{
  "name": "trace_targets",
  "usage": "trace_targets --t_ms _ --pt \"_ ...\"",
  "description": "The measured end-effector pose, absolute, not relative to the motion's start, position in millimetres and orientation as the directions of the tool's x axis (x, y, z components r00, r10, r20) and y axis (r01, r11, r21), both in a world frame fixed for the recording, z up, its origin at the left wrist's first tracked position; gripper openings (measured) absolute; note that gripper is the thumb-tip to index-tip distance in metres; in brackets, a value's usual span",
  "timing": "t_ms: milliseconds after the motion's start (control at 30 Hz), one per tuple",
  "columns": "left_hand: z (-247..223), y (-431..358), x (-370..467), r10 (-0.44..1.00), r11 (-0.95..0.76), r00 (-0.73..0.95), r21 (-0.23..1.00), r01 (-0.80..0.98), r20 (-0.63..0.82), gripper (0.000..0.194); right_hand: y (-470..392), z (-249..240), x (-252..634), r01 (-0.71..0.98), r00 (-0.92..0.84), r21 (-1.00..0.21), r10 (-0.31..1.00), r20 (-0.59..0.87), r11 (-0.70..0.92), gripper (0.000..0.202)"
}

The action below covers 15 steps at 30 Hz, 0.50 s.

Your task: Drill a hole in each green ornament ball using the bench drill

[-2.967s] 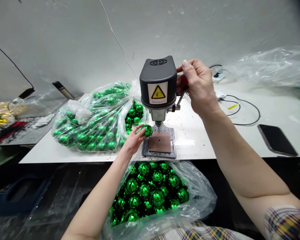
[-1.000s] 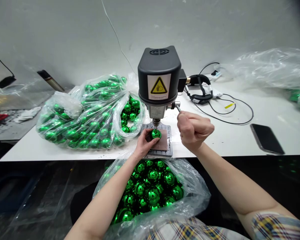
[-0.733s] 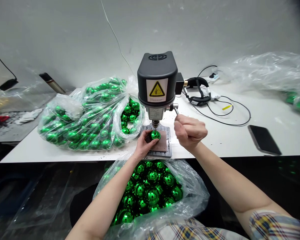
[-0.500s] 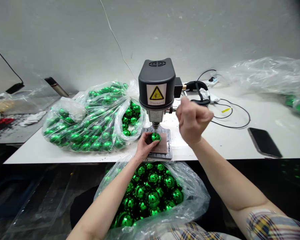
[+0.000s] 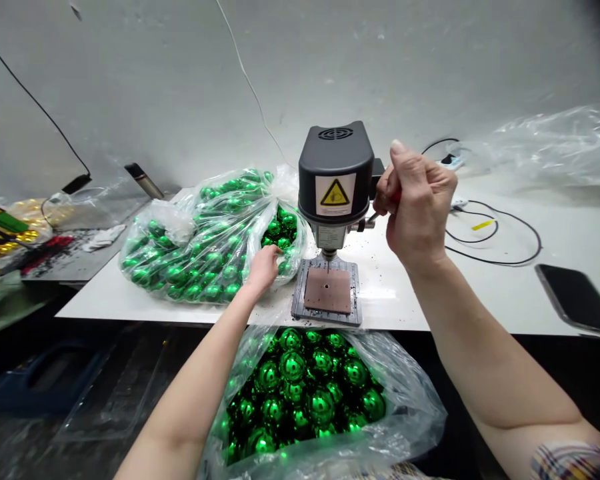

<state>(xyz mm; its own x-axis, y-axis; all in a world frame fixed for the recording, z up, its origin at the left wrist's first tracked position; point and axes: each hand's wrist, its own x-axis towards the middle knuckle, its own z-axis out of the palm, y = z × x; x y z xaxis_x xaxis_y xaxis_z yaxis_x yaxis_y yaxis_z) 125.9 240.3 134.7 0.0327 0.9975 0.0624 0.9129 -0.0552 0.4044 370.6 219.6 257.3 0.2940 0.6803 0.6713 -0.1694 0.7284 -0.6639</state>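
My left hand (image 5: 264, 269) is at the mouth of a clear plastic bag (image 5: 200, 250) of shiny green ball ornaments (image 5: 175, 275) on the table. Its fingertips are partly hidden among the balls, so I cannot tell whether it grips one. My right hand (image 5: 417, 207) is raised and closed around the feed handle (image 5: 373, 220) on the side of a small black bench drill press (image 5: 336, 163). Under the bit, a brown board (image 5: 327, 297) with a hole lies on the metal base (image 5: 300, 312), with no ball on it.
An open plastic bag (image 5: 420, 407) of green balls (image 5: 293, 367) is below the table's front edge. A phone (image 5: 577, 297) and a black cable (image 5: 540, 240) lie to the right. White gloves (image 5: 105, 238) lie at the left, and clear plastic (image 5: 555, 147) at the back right.
My left hand has moved left from the board to the bag's mouth, and the ball it held under the drill is gone from there. The right hand stays beside the drill. The view has shifted left.
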Motion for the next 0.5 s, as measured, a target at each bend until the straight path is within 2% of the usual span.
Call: trace_targets --t_ms 67,233,400,500 --pt "128 268 123 0.998 -0.026 0.042 0.328 0.944 -0.04 0.027 219 259 371 -0.159 0.293 -0.674 0.686 0.666 0.722 0.056" --pt "115 282 122 0.975 -0.112 0.172 0.364 0.925 -0.138 0.027 217 260 370 -0.182 0.301 -0.653 0.674 0.675 0.735 0.053" --pt "106 270 129 0.97 -0.183 0.231 0.409 0.894 -0.072 0.033 220 257 369 -0.189 0.33 -0.597 0.623 0.709 0.78 0.05" --pt "110 266 125 0.98 -0.197 0.183 0.444 0.874 0.074 0.033 220 256 370 -0.172 0.315 -0.613 0.633 0.707 0.771 0.049"
